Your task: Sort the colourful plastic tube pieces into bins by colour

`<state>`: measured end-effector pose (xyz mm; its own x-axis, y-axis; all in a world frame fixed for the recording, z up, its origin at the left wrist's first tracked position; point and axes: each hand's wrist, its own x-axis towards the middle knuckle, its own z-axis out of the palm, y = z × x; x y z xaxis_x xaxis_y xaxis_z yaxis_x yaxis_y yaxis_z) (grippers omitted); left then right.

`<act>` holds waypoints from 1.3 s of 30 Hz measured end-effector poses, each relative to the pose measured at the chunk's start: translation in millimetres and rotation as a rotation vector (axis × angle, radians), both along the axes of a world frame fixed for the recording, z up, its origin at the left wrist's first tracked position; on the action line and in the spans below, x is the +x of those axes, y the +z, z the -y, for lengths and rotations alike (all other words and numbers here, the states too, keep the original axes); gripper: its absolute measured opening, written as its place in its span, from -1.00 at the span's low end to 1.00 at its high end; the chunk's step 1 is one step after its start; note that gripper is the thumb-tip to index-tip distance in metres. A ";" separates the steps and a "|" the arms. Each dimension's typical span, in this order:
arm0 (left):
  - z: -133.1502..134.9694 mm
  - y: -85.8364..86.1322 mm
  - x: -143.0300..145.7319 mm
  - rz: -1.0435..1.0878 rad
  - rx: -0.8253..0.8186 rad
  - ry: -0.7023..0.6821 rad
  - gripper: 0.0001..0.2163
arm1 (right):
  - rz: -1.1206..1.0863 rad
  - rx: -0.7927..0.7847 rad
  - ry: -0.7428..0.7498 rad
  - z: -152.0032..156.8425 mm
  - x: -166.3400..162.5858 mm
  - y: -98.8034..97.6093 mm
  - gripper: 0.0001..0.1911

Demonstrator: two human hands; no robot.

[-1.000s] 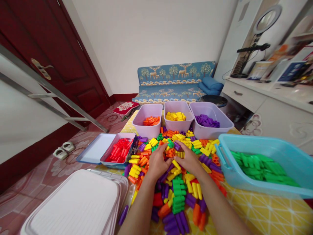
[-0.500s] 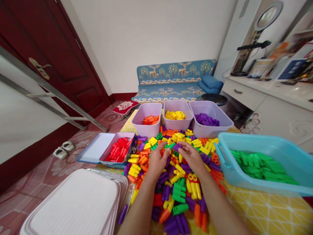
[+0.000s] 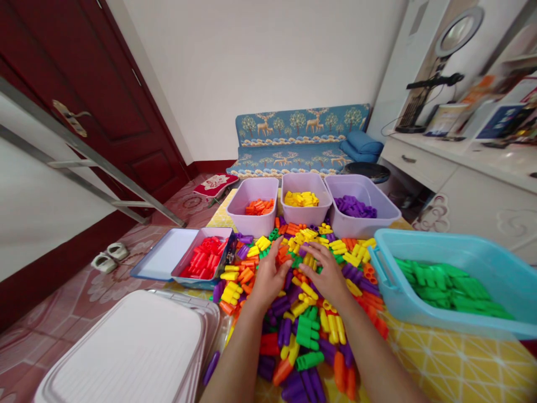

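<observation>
A heap of plastic tube-like building pieces, in yellow (image 3: 309, 290), green (image 3: 308, 330), purple (image 3: 308, 385) and orange (image 3: 344, 369), covers the middle of the table. My left hand (image 3: 268, 278) hovers over the heap, thumb and fingers apart, close to an orange piece (image 3: 284, 252). Across from it, my right hand (image 3: 326, 274) has its fingers spread above yellow and purple pieces. Nothing is plainly gripped in either hand. What lies under the palms is hidden.
Three lilac bins stand behind the heap, with orange pieces (image 3: 259, 207), yellow pieces (image 3: 301, 199) and purple pieces (image 3: 356, 206). A light-blue tub (image 3: 423, 313) of green pieces is at right. At left are a box of red pieces (image 3: 205, 257) and stacked white lids (image 3: 126, 347).
The green and purple pieces at my fingertips are no longer held there. Both hands' fingers have spread apart, staying over roughly the same part of the heap.
</observation>
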<state>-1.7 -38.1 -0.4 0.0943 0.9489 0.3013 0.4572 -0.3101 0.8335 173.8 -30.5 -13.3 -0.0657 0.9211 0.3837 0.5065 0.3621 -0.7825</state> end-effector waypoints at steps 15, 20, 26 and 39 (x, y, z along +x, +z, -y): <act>5.1 11.4 6.0 -0.071 0.114 0.011 -0.72 | -0.186 -0.123 0.108 10.5 -14.2 13.3 -0.75; -2.4 16.4 0.1 0.170 0.024 0.136 -0.76 | -0.388 -0.186 0.044 6.2 -8.4 1.7 -0.66; -53.9 64.7 -33.1 0.420 0.148 0.460 -0.63 | -0.451 -0.214 -0.056 0.0 -2.0 -10.7 -0.59; -36.0 58.5 -40.0 -0.244 0.251 0.269 -0.65 | -0.364 -0.222 -0.037 -1.8 -1.4 -16.8 -0.61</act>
<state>-41.7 -2.1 58.2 -0.0495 0.8496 0.5251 0.7235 -0.3319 0.6053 172.4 -28.7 -30.1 0.0721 0.9832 0.1676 0.1925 0.1511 -0.9696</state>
